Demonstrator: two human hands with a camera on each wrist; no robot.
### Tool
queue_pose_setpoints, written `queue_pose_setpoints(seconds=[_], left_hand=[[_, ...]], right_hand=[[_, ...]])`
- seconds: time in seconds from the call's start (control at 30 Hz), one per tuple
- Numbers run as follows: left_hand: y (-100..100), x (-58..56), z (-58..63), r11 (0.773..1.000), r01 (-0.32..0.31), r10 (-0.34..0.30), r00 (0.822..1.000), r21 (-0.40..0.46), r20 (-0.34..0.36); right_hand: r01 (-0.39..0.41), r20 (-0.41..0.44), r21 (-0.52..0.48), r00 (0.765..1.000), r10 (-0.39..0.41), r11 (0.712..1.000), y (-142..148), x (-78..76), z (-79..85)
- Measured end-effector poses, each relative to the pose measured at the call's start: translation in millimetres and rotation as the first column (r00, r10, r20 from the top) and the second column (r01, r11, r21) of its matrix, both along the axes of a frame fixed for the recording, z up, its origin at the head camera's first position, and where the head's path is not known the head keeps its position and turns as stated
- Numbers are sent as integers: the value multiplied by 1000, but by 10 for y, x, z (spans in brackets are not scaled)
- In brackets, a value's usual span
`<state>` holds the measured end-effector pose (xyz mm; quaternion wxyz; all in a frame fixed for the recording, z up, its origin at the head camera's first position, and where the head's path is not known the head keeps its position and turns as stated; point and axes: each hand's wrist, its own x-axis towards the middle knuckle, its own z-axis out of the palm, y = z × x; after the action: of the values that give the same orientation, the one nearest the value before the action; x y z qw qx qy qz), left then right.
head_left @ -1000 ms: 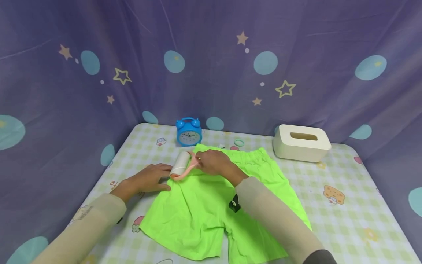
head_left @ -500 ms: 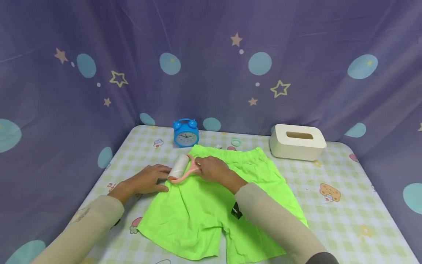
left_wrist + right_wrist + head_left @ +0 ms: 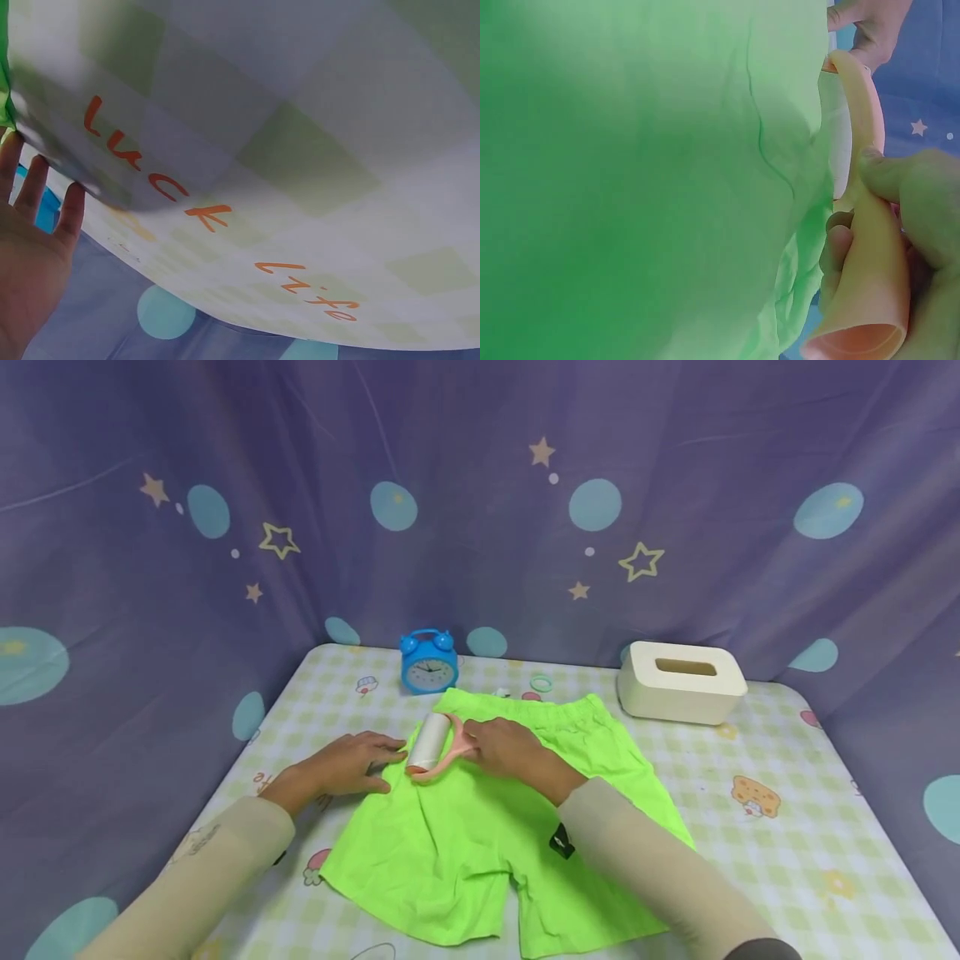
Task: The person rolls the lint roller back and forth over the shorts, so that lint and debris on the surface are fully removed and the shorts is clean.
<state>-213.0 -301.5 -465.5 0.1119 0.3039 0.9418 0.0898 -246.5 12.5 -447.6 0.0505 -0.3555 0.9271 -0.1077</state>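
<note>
Work at the shorts, three views; all places given rel. to the shorts. Head view: the bright green shorts [image 3: 465,843] lie spread flat on a checked tablecloth [image 3: 795,852], waistband away from the person, w/ a small black tag [image 3: 562,842] by the R sleeve [image 3: 637,852]. A lint roller [image 3: 430,743], white roll in a pink frame, lies on the shorts' upper L part, just below the waistband. The R hand [image 3: 510,750], over the shorts' upper middle, is clamped on its handle. The L hand [image 3: 351,764] is at the shorts' upper L edge, fingers extended & apart, holding nothing; tips touch the fabric just beside the roll. Beyond the waistband: blue alarm clock [image 3: 430,668] (L) & thin green ring [image 3: 541,690] (near middle); to the R of the waistband, a cream tissue box [image 3: 682,702]. Farther back, a purple curtain [image 3: 480,443] w/ stars.

R-wrist view only: the handle [image 3: 874,255] is hollow w/ a flared open end, thumb on top, fingers curled beneath; the head view hides most of this.

L-wrist view only: orange lettering [image 3: 161,186], "luck life", reads in full on the cloth beside the shorts' edge; in the head view the L arm covers part of it.
</note>
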Motion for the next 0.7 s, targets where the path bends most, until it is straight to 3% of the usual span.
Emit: queue_pose_setpoints(seconds=[0.4, 0.7], left_hand=[[47, 16, 50, 1000, 3, -3, 1000, -23, 12], [18, 10, 40, 1000, 5, -5, 1000, -28, 9]], right_hand=[[-44, -53, -38, 998, 42, 998, 285, 41, -2], [-2, 10, 21, 1000, 2, 1000, 416, 69, 70]])
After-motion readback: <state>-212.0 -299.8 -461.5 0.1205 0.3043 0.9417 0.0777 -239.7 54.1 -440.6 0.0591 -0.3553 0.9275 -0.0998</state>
